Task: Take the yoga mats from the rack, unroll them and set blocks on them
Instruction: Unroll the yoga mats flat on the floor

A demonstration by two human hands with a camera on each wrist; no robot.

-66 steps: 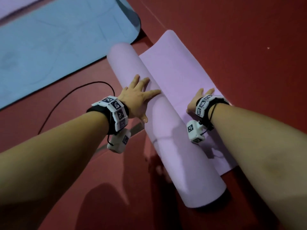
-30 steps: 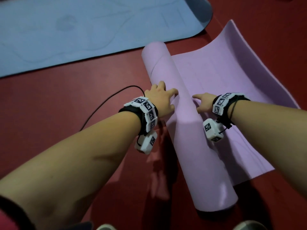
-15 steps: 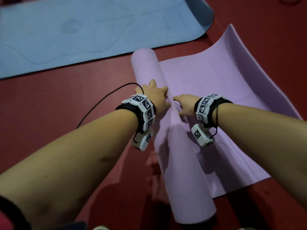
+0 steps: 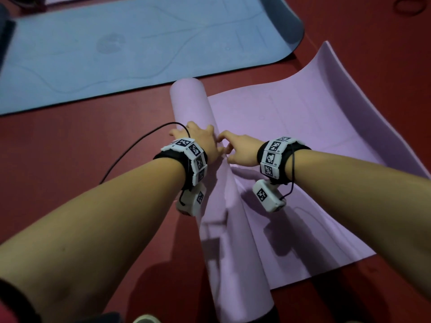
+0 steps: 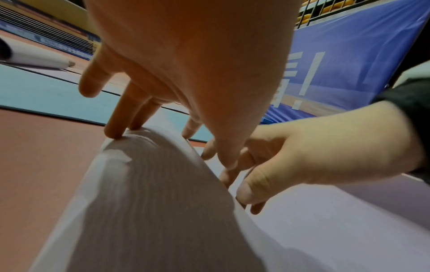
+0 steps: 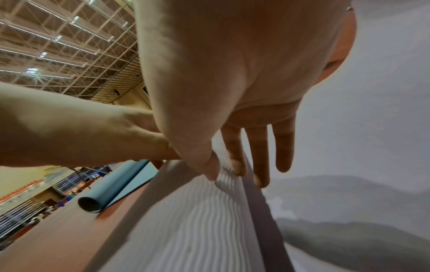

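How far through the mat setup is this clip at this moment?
Done: the blue mat lies flat on the red floor. In hand: the purple mat is partly unrolled; left hand and right hand press fingers on its roll. Left: finishing the unrolling and placing blocks; none are visible.

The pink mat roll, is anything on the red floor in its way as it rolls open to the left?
Only a thin black cable lies on the red floor just left of the pink mat roll, where the left hand and right hand touch it. The blue mat lies beyond.
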